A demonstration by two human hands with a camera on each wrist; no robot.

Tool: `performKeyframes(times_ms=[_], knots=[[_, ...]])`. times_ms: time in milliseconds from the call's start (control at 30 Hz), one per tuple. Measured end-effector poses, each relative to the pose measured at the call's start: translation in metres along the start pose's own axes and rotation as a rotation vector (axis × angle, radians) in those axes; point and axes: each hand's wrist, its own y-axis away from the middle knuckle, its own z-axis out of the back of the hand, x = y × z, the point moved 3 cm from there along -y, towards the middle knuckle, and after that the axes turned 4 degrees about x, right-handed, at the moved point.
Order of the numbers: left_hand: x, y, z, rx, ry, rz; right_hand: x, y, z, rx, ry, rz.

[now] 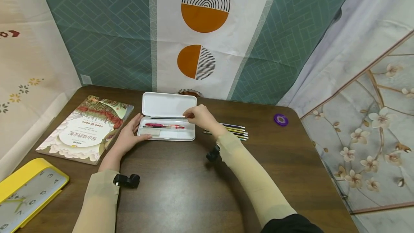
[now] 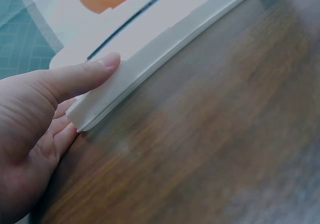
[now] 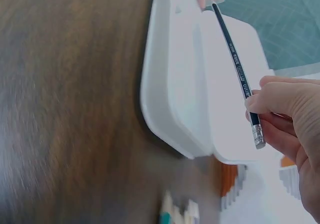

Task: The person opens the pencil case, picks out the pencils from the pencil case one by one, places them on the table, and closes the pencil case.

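A white pencil case (image 1: 169,104) lies with its lid raised at the back of the table. My left hand (image 1: 127,138) holds its left end, the thumb (image 2: 102,69) on the front wall and the fingers around the side. With thumb and fingers, my right hand (image 1: 201,117) pinches a dark pencil (image 3: 234,56) near its silver, eraser-tipped end. That pencil lies lengthwise over the case, along the hinge side. Inside the case are a red pen (image 1: 165,125) and a pale block (image 1: 151,131), possibly an eraser. Several pencils (image 1: 237,131) lie right of the case, partly hidden by my right wrist.
A book (image 1: 85,129) lies to the left of the case. Nearer on the left is a yellow-framed clock (image 1: 40,186). A purple ring-shaped roll (image 1: 276,119) sits at the back right. Patterned cloth (image 1: 113,46) hangs behind the table (image 1: 174,190).
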Motion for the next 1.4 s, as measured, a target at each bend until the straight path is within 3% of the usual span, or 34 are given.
performKeyframes(times_ms=[300, 667, 1033, 1400], knots=[[0.001, 0.000, -0.001, 0.007, -0.003, 0.009, -0.007, 0.030, 0.028, -0.093, 0.017, 0.052], [0.000, 0.002, -0.002, 0.012, 0.013, 0.015, -0.042, 0.076, 0.046, -0.191, 0.008, 0.036], [-0.003, 0.003, -0.001, 0.017, 0.009, 0.017, -0.083, 0.123, 0.046, -0.297, -0.057, -0.012], [0.001, 0.000, 0.000, 0.008, -0.005, 0.014, -0.112, 0.156, 0.035, -0.260, -0.125, -0.063]])
